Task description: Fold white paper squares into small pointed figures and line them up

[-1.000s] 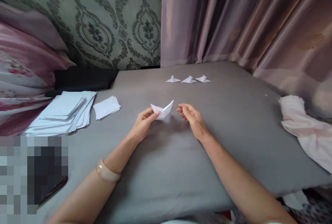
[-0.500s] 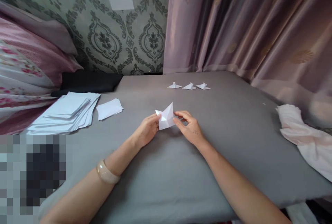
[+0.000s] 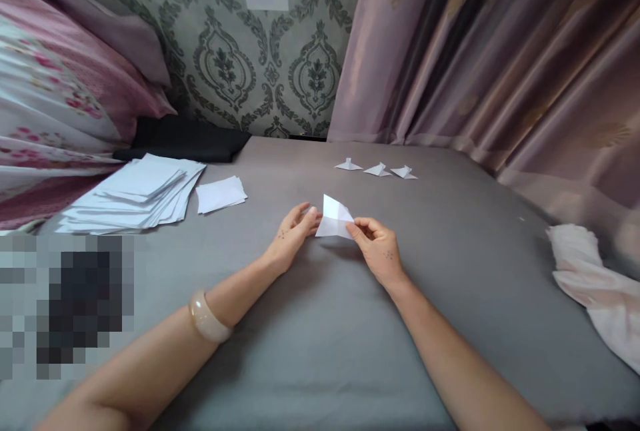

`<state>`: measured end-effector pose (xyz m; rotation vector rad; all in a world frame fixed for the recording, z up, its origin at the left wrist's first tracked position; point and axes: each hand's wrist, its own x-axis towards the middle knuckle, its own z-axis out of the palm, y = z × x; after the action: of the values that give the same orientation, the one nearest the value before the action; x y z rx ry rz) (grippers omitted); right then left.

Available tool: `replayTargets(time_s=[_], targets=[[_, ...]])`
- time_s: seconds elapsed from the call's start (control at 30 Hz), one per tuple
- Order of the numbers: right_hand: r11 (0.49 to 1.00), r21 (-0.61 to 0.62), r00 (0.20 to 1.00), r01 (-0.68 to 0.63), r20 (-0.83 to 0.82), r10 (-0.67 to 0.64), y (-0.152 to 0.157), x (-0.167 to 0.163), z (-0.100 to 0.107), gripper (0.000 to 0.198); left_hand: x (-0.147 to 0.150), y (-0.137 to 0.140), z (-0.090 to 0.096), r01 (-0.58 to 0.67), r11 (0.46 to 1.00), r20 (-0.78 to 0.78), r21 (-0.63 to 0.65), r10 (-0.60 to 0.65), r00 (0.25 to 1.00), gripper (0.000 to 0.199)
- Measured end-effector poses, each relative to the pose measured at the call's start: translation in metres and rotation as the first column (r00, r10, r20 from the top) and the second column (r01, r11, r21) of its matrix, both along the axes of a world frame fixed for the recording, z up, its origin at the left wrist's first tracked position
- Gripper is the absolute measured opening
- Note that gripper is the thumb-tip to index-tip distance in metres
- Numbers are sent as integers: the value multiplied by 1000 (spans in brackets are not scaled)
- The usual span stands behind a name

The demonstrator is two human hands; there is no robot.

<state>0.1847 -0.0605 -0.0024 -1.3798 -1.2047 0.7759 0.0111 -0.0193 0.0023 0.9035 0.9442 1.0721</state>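
A small folded piece of white paper (image 3: pixel 334 219) is held just above the grey cloth in front of me. My right hand (image 3: pixel 376 244) pinches its right edge between thumb and fingers. My left hand (image 3: pixel 295 234) is at the paper's left side with the fingers apart; its fingertips are close to the edge, and whether they touch it I cannot tell. A pale bangle (image 3: pixel 209 319) circles my left wrist. Beyond the hands, three small folded paper figures (image 3: pixel 377 170) stand in a row on the cloth.
The grey cloth (image 3: pixel 300 351) covers a wide flat surface. To the left lie a large stack of white paper (image 3: pixel 130 194) and a smaller stack of paper (image 3: pixel 221 194). Black fabric (image 3: pixel 185 139) lies behind them. A pale bunched cloth (image 3: pixel 595 284) is at the right edge.
The folded paper has been turned in the hands. My left fingers have let go and opened, while my right hand keeps its pinch. The view has shifted slightly.
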Motion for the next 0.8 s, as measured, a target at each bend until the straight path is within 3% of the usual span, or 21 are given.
replayTargets(time_s=[0.13,0.27,0.43,0.57,0.8], targets=[[1000,-3,1000,3,-3,-3,0,2,-2,29,-3,-1,3,41,974,-137,222,-10,990,55],[1000,25,998,-16,69,14,-1,1,-1,26,-2,-1,1,137,946,-122,292,-105,987,47],[996,81,995,23,92,-31,-1,-1,-1,24,-2,-2,-3,122,955,-157,269,-81,984,27],[993,117,994,9,112,-22,-1,-1,-3,31,-3,-4,1,127,965,-141,231,-96,985,27],[982,179,974,-58,227,17,-4,0,-1,15,-2,-4,3,176,954,-154,243,-141,978,21]])
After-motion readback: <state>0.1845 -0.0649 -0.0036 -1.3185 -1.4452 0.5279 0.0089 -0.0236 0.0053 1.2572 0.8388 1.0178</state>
